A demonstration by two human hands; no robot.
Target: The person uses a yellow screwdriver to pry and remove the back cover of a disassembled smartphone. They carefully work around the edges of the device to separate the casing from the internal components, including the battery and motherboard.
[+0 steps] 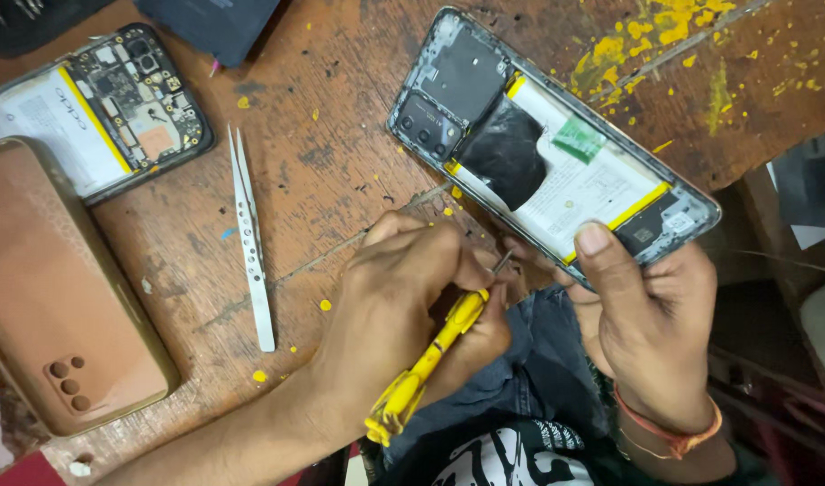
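The left hand (403, 297) is closed around a yellow screwdriver (426, 364), fingers curled over the upper handle, with the metal tip (502, 262) pointing up toward the lower long edge of the opened phone (547, 144). The right hand (651, 319) grips that phone from below at its lower right end; the thumb (601, 261) lies across the frame edge and the remaining fingers wrap underneath.

The opened phone serves as the landmark. It lies face down with the rear cover removed, tilted diagonally, with one end over the tabletop (340, 153) and the held end projecting past the tabletop edge above the person's lap. Inside its frame: a black camera module (428, 119) at the upper left, a black shield plate above it, a crumpled black film (507, 153) over the centre, a white battery (583, 184) with yellow edging, and a green tab (579, 139).

Left of the phone, white tweezers (250, 234) lie on bare wood, well apart from both hands. Further left lies a second opened phone (106, 108) with its circuit board exposed, and below that an orange-brown phone case (52, 288), empty, at the tabletop's left edge. Yellow paint specks mark the wood above the landmark phone, to its right.
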